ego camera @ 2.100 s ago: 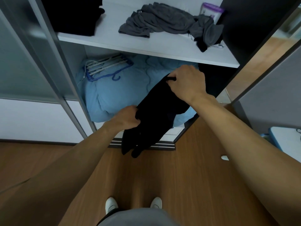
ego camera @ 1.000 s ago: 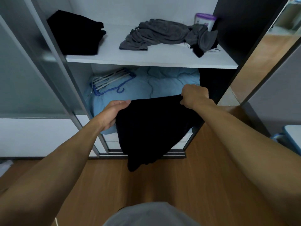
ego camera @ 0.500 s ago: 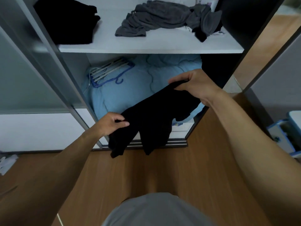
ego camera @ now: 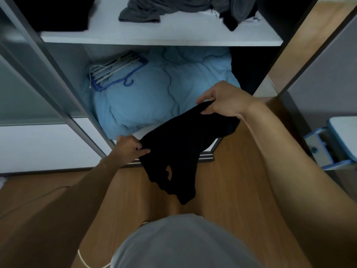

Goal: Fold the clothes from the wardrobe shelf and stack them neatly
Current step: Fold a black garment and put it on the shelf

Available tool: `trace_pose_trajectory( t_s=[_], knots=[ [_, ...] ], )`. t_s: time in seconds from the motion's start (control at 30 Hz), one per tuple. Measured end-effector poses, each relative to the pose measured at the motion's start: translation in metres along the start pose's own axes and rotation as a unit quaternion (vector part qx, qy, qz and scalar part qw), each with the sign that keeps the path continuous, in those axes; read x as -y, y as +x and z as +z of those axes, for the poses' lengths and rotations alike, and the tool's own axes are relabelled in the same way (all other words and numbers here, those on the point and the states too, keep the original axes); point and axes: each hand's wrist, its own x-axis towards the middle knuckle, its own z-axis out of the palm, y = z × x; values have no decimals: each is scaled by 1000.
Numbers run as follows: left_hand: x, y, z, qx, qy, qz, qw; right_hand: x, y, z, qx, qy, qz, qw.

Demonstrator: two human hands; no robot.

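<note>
A black garment (ego camera: 179, 149) hangs in the air in front of the wardrobe, stretched slantwise between both hands. My left hand (ego camera: 129, 148) pinches its lower left edge. My right hand (ego camera: 224, 101) pinches its upper right corner, higher and further back. The loose end droops toward the floor. On the white shelf (ego camera: 164, 35) above lie a crumpled grey garment (ego camera: 154, 8) in the middle and a black folded pile (ego camera: 58, 12) at the left, both cut off by the top edge.
Under the shelf a light blue duvet (ego camera: 150, 93) fills the lower compartment, with blue and white hangers (ego camera: 116, 70) on it. A grey sliding door frame (ego camera: 48, 74) stands at the left. A blue and white stool (ego camera: 336, 144) sits at the right on the wooden floor (ego camera: 231, 180).
The garment was spread wide a second ago; now it is stretched slantwise, with my left hand lower and my right hand higher. The view has tipped down.
</note>
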Motion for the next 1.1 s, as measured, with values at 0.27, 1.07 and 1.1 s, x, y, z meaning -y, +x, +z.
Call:
trace_pose_trajectory(
  t_s=[0.27,1.07,1.1],
  knots=[
    [-25,13,0,-26,-327,-150,933,-52,1,22,23,-116,143,983],
    [-37,20,-32,-72,-449,-194,869,-46,15,28,15,69,40,997],
    [-34,16,-32,-61,-446,-172,876,-43,12,24,33,86,30,995]
  ],
)
